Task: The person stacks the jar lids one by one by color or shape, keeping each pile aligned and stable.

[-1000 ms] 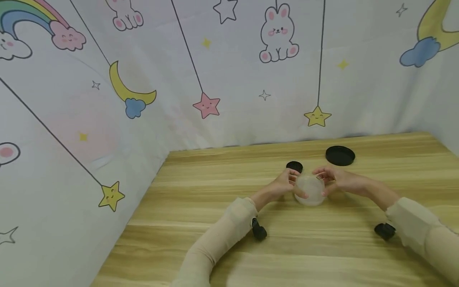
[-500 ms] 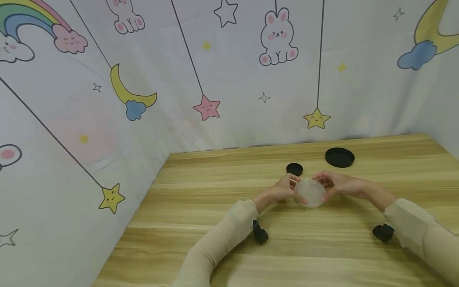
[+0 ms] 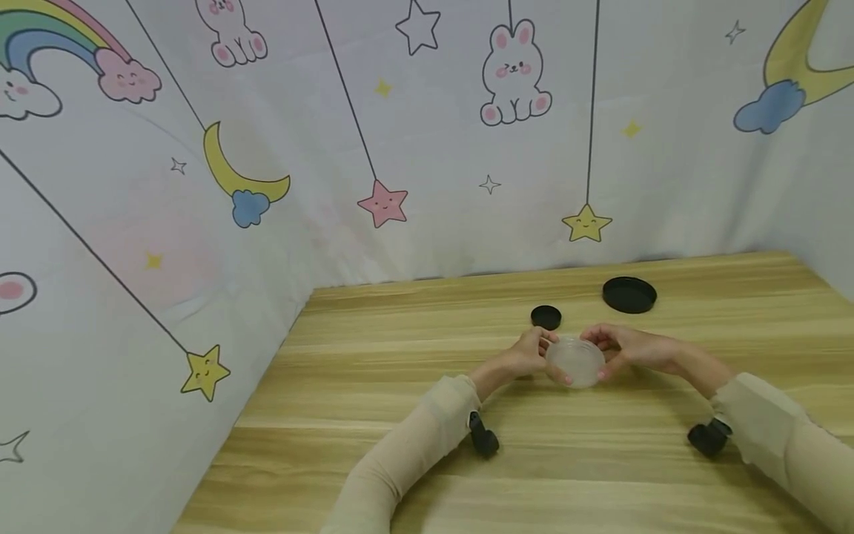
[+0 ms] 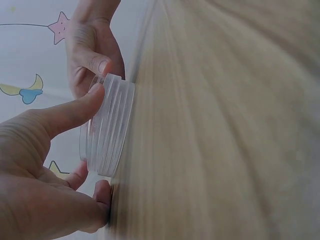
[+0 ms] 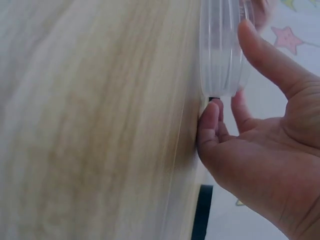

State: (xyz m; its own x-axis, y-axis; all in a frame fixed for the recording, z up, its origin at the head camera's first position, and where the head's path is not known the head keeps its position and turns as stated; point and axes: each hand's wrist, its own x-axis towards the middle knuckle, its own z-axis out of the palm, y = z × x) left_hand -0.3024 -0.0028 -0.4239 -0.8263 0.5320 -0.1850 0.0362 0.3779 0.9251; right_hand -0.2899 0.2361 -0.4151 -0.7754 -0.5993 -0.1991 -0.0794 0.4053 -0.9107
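A round, clear plastic container (image 3: 575, 363) rests on the wooden table between my two hands. Ridged bands run around its low wall in the left wrist view, and its upper part is slightly narrower. From the left side my left hand (image 3: 528, 351) grips it, with the thumb (image 4: 75, 114) on the upper edge and the fingers low behind. On the opposite side my right hand (image 3: 630, 348) holds it likewise, its thumb (image 5: 267, 57) at the upper edge and its curled fingers near the tabletop.
Just behind my left hand lies a small black round lid (image 3: 545, 317). A larger black lid (image 3: 629, 295) lies farther back to the right. Behind the wooden table (image 3: 414, 326) hangs a printed cloth (image 3: 440, 133), which also runs along the left side.
The clear container looks lower and flatter than a second ago. Both hands have come down slightly with it and closed in around its sides. The black lids have stayed put.
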